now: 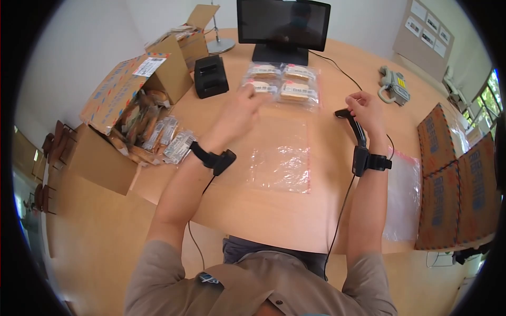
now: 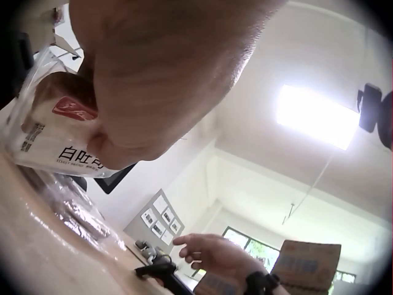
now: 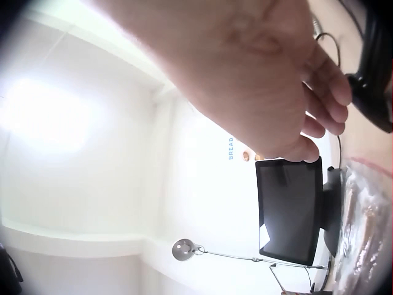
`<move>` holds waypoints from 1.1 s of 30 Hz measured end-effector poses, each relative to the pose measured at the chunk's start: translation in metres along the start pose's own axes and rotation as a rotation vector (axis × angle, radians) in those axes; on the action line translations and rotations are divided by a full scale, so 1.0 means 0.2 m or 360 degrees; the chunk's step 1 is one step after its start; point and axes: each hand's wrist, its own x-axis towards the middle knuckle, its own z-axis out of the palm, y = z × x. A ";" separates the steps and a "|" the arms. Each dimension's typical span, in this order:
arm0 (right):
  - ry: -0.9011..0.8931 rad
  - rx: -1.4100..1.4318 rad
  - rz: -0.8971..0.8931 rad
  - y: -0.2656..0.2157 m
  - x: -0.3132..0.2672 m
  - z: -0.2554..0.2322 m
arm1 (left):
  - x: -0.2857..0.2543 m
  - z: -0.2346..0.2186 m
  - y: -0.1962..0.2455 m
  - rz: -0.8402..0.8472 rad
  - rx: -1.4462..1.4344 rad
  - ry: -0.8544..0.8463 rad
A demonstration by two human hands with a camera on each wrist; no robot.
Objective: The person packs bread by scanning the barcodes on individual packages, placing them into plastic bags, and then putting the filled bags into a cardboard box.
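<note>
My left hand (image 1: 240,117) reaches over the table to several packs of sliced white toast laid in clear plastic. Its thumb and fingers grip the edge of a toast pack (image 2: 58,138), which has a red logo and a printed label; the far fingers are hidden behind it. More toast packs (image 1: 296,90) lie beside it in front of the monitor. My right hand (image 1: 367,111) hovers over a black barcode scanner (image 1: 358,129), fingers loosely bent with nothing in them. In the right wrist view the scanner (image 3: 373,80) shows apart from the fingertips.
A flat clear bag (image 1: 279,163) lies mid-table, with more bags (image 1: 403,195) at the right. An open carton (image 1: 124,89) of packaged bread stands left, near a black printer (image 1: 211,76). The monitor (image 1: 283,23), telephone (image 1: 394,85) and stacked cartons (image 1: 458,184) surround the work area.
</note>
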 end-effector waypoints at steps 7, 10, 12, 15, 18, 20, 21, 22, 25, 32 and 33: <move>0.0306 -0.1025 0.0006 0.24 0.01 -0.16 | -0.06 0.31 0.13 0.0303 0.0196 -0.0522; -0.0166 -0.1004 0.0354 0.20 0.02 -0.14 | -0.01 0.20 0.15 0.0105 -0.0080 -0.0714; -0.0107 -0.0974 0.0270 0.28 0.05 -0.09 | -0.01 0.19 0.10 0.0074 -0.0029 -0.0725; -0.0161 -0.0830 0.0212 0.35 0.07 -0.05 | 0.00 0.16 0.06 -0.0012 0.0032 -0.0812; -0.0226 -0.0587 0.0306 0.37 0.07 -0.03 | 0.01 0.13 0.05 -0.0105 0.0032 -0.0937; -0.0274 -0.0403 0.0401 0.33 0.04 -0.02 | 0.02 0.12 0.02 -0.0149 0.0022 -0.0986; -0.0315 -0.0218 0.0496 0.30 0.03 -0.02 | 0.02 0.13 0.00 -0.0158 -0.0022 -0.0980; -0.0320 -0.0221 0.0495 0.26 0.01 -0.03 | 0.01 0.14 -0.02 -0.0168 -0.0066 -0.0974; -0.0414 -0.0080 0.0480 0.09 -0.04 -0.02 | 0.00 0.15 -0.07 -0.0160 -0.0076 -0.0933; -0.0960 -0.0209 0.0212 -0.29 -0.20 0.16 | 0.02 0.12 -0.03 -0.0193 -0.0048 -0.1002; -0.0970 -0.0274 0.0223 -0.31 -0.22 0.19 | 0.02 0.13 -0.04 -0.0187 -0.0045 -0.0994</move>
